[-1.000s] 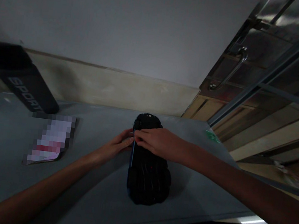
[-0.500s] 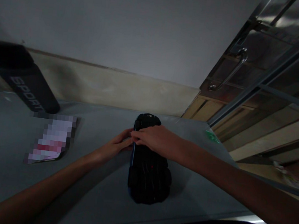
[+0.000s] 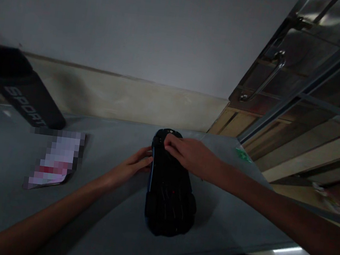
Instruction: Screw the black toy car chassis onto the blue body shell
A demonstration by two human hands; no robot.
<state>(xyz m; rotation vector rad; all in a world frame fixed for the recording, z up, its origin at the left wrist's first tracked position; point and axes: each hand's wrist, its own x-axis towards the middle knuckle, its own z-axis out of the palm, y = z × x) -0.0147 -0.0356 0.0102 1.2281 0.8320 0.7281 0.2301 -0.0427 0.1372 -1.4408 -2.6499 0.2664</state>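
The single head-worn camera looks forward and down from above the near edge of a smooth grey tabletop (image 3: 108,145), facing a pale grey painted wall (image 3: 139,24) beyond it. The view is wide, reaching from a tall black bottle lettered SPORT (image 3: 28,89) at far left to a shiny, bar-shaped metal handle (image 3: 265,80) at upper right. Fairly near, below the lens, a black car-shaped body with a blue side edge (image 3: 168,204) falls just right of centre, seen mainly from above
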